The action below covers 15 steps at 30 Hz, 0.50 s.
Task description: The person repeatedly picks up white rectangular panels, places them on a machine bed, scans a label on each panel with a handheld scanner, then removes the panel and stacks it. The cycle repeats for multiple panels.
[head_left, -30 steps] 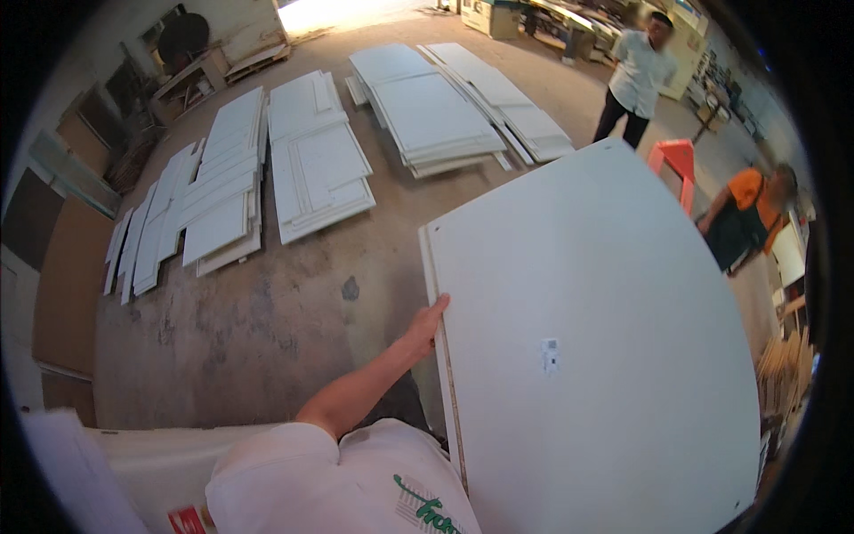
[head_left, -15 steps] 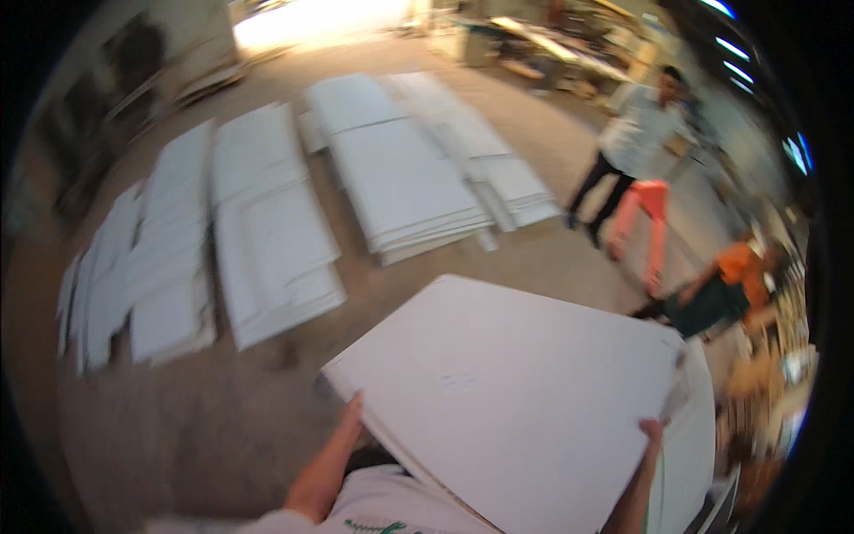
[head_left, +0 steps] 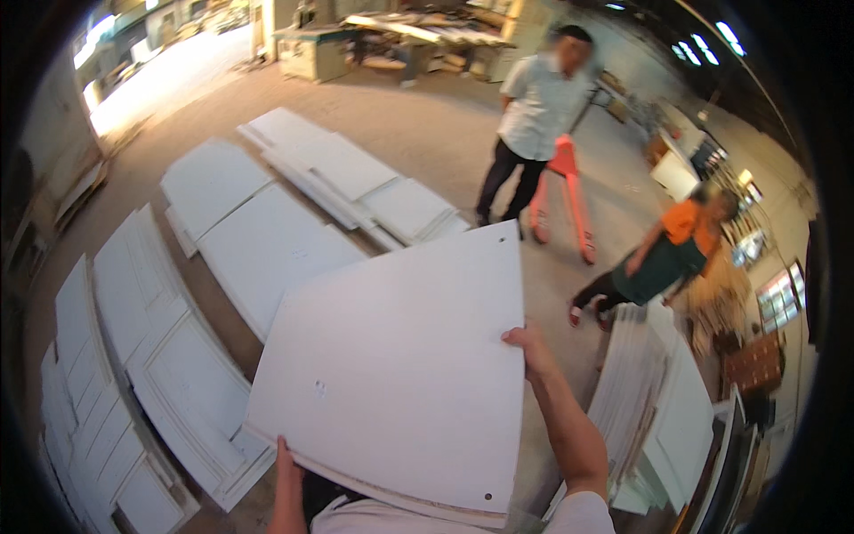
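Observation:
A large white board (head_left: pixel 400 356) is held up in front of my body, tilted, with a dark hole near each of two corners on its right side. My left hand (head_left: pixel 284 452) grips its lower left edge, the fingers hidden beneath. On the right edge my right hand (head_left: pixel 528 345) is closed, its thumb on the upper face and its other fingers mostly out of sight below. Beyond the board's left side lies a low stack of white panels (head_left: pixel 258 249) on the floor, which the board partly hides.
More white panel stacks (head_left: pixel 160 320) lie at the left, and others (head_left: pixel 374 178) farther ahead. Upright boards (head_left: pixel 636 383) lean together at the right. A person in a pale shirt (head_left: pixel 538 102) stands by a red pallet truck (head_left: pixel 565 191); another in an orange top (head_left: pixel 680 236) is farther right.
The board has moved away from the leaning stack at the right and over toward the floor stacks. My view has swung right. Both hands still hold the board.

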### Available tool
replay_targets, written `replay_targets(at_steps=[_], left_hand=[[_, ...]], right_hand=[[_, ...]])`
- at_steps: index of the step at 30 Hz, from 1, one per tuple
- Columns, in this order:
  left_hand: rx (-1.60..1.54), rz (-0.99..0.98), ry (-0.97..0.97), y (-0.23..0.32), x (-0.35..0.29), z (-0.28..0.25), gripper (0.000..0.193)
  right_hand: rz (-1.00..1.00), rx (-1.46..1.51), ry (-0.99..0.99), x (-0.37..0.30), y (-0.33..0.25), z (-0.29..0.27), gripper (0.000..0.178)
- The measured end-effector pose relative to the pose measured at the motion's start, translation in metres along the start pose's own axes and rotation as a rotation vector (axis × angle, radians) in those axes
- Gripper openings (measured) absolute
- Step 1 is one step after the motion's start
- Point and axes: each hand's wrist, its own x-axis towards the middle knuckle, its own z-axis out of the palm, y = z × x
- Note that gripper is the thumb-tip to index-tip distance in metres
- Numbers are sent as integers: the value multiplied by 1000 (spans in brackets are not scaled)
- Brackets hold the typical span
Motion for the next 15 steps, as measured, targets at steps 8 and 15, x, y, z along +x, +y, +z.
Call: replay_targets(at_steps=[8, 15], left_hand=[[110, 45, 385, 235, 237, 57, 64], [296, 110, 284, 462, 360, 172, 58]], right_hand=[[-73, 101, 24, 197, 15, 237, 65], [70, 351, 102, 396, 87, 458, 57]])
